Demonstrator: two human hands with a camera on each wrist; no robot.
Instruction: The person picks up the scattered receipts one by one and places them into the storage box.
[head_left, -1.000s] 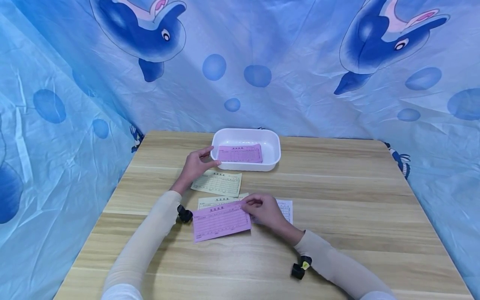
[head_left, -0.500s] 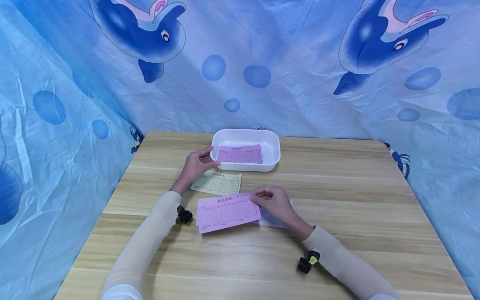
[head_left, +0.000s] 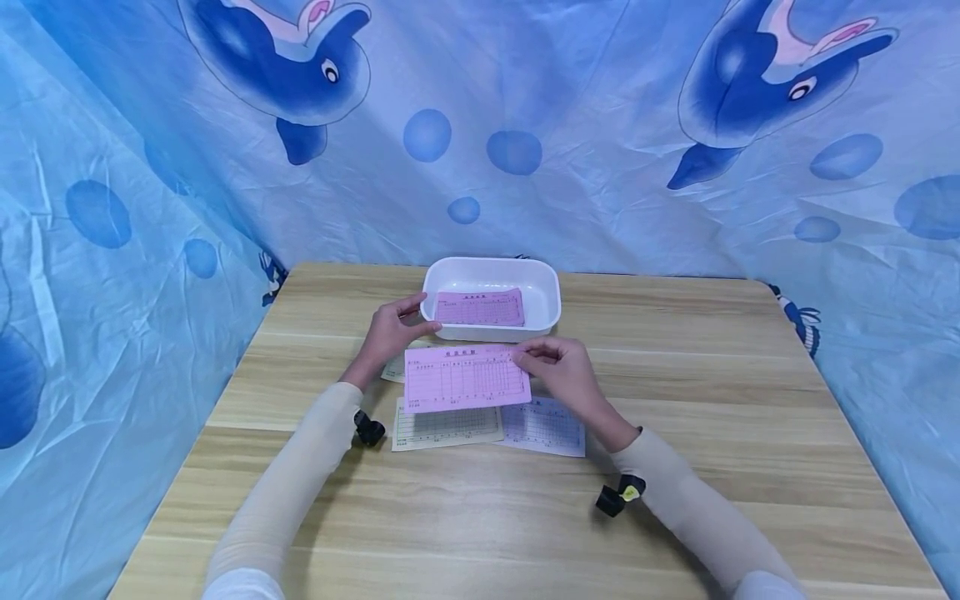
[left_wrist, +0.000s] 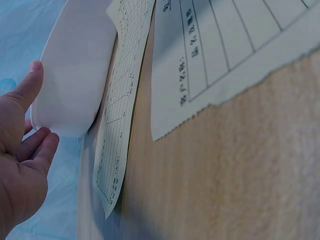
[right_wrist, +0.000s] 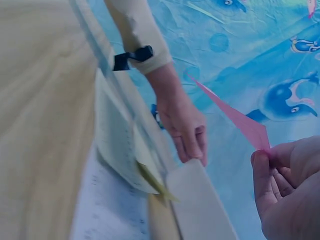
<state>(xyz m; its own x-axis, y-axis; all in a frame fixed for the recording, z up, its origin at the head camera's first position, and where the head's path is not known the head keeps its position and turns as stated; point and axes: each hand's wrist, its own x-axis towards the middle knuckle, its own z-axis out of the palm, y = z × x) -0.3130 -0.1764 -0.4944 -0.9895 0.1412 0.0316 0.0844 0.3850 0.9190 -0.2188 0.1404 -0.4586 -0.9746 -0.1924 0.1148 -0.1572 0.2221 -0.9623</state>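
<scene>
My right hand [head_left: 562, 371] pinches a pink printed form slip [head_left: 465, 383] by its right edge, between thumb and fingers. The slip is raised over the table, just in front of a white plastic tray [head_left: 495, 333]; the right wrist view shows this pink slip [right_wrist: 237, 117] nearly edge-on. At the tray's left end, my left hand [head_left: 390, 333] grips the rim, thumb and fingers spread along it in the left wrist view. Inside the tray lie pink slips [head_left: 480, 308]. A pale green slip [head_left: 450, 429] overlaps a bluish-white slip [head_left: 547, 429] beneath the raised one.
Another pale green slip [head_left: 392, 368] lies near the tray, mostly covered by the raised slip in the head view. All of this is on a wood-grain table [head_left: 712, 375]. A blue dolphin-print cloth [head_left: 600, 208] hangs behind and beside it.
My right hand has carried the pink slip away from me and slightly right, towards the tray, uncovering the near green and bluish-white slips. The left hand has stayed on the tray.
</scene>
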